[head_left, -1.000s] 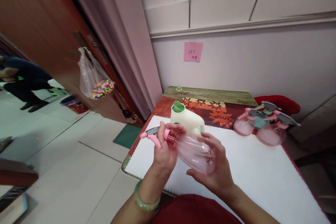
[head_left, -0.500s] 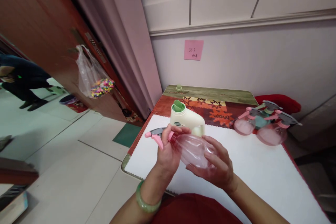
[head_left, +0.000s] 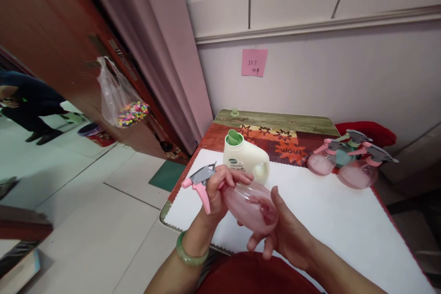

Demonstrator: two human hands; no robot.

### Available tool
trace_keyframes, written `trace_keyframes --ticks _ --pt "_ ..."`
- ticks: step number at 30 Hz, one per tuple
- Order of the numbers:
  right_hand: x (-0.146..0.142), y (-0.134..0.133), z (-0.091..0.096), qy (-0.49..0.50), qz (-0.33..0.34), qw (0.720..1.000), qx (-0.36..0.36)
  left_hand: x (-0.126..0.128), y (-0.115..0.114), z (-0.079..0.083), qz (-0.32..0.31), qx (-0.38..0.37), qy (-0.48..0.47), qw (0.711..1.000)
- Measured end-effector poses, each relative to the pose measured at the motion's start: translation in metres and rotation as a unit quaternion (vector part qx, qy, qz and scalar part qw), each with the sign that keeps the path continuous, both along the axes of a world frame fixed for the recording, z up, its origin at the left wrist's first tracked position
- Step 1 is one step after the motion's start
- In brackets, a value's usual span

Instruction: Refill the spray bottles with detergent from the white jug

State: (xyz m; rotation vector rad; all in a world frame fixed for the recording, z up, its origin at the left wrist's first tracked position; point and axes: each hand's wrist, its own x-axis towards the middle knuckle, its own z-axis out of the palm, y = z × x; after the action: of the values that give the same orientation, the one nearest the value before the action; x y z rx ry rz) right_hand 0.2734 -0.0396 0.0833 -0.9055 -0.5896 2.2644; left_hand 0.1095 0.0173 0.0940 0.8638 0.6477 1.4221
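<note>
I hold a pink translucent spray bottle [head_left: 248,206] on its side above the near left part of the white mat [head_left: 327,220]. My left hand [head_left: 220,190] is wrapped round the bottle's neck, just behind the grey and pink trigger head [head_left: 199,181], which points left. My right hand [head_left: 280,234] cups the bottle's round base from below, fingers curled under it. Right behind the bottle stands a cream detergent jug [head_left: 245,161] with an open green spout.
Several more pink spray bottles [head_left: 344,164] lie at the table's far right, beside a red cushion [head_left: 367,128]. A small green cap [head_left: 234,113] sits at the table's back edge. A bag of coloured beads [head_left: 122,101] hangs on the door. Another person [head_left: 27,105] stands far left.
The bottle has dropped closer to me and its trigger head has turned upward. My right hand has slid from the bottle's side to under its base.
</note>
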Motion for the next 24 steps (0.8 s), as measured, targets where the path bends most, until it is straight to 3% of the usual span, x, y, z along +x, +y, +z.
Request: trace_keyframes --ticks 2,4,5,6,7,9,11,12,13,14,15,16,18,19,20,22,24 --pt "0.003 -0.001 -0.002 0.025 0.028 0.998 0.045 -0.001 0.002 0.003 0.019 -0.003 -0.027 0.999" --pt "0.000 -0.003 -0.015 -0.032 -0.012 0.983 0.179 0.001 0.003 0.005 0.056 -0.013 -0.049 0.997" --pt "-0.003 -0.004 -0.024 -0.088 -0.059 0.958 0.268 0.002 0.003 0.005 0.072 -0.018 -0.052 0.996" --pt "-0.007 -0.004 -0.035 -0.151 -0.116 0.913 0.361 0.003 0.003 0.006 0.084 -0.023 -0.052 0.995" --pt "-0.010 -0.003 -0.045 -0.215 -0.174 0.851 0.447 0.004 0.002 0.006 0.090 -0.028 -0.053 0.994" --pt "-0.013 0.001 -0.062 -0.319 -0.268 0.693 0.588 0.005 0.001 0.005 0.093 -0.038 -0.055 0.993" --pt "-0.012 0.005 -0.071 -0.372 -0.314 0.551 0.678 0.003 -0.001 0.002 0.081 -0.043 -0.049 0.995" --pt "-0.011 0.007 -0.072 -0.376 -0.322 0.513 0.701 0.002 -0.002 0.001 0.070 -0.040 -0.038 0.996" --pt "-0.009 0.008 -0.071 -0.368 -0.323 0.515 0.704 0.001 -0.003 0.000 0.057 -0.034 -0.023 0.998" --pt "-0.008 0.009 -0.069 -0.347 -0.317 0.556 0.685 -0.001 -0.003 -0.001 0.044 -0.025 -0.008 0.999" --pt "-0.008 0.008 -0.065 -0.317 -0.301 0.632 0.640 -0.002 -0.003 -0.002 0.035 -0.013 0.004 0.999" --pt "-0.008 0.008 -0.059 -0.276 -0.270 0.727 0.567 -0.004 -0.003 -0.002 0.031 0.001 0.010 0.999" --pt "-0.009 0.008 -0.048 -0.165 -0.164 0.908 0.350 -0.006 -0.003 -0.002 0.030 0.034 0.007 0.999" --pt "-0.010 0.008 -0.042 -0.103 -0.089 0.965 0.225 -0.006 -0.002 -0.002 0.027 0.050 0.005 0.998" --pt "-0.010 0.008 -0.037 -0.042 -0.013 0.993 0.111 -0.007 -0.001 -0.002 0.021 0.062 0.004 0.998" --pt "-0.011 0.010 -0.030 0.047 0.090 0.994 -0.037 -0.008 0.001 -0.001 0.002 0.072 0.006 0.997" --pt "-0.012 0.010 -0.030 0.072 0.102 0.991 -0.039 -0.008 0.002 -0.001 -0.005 0.065 0.007 0.998"
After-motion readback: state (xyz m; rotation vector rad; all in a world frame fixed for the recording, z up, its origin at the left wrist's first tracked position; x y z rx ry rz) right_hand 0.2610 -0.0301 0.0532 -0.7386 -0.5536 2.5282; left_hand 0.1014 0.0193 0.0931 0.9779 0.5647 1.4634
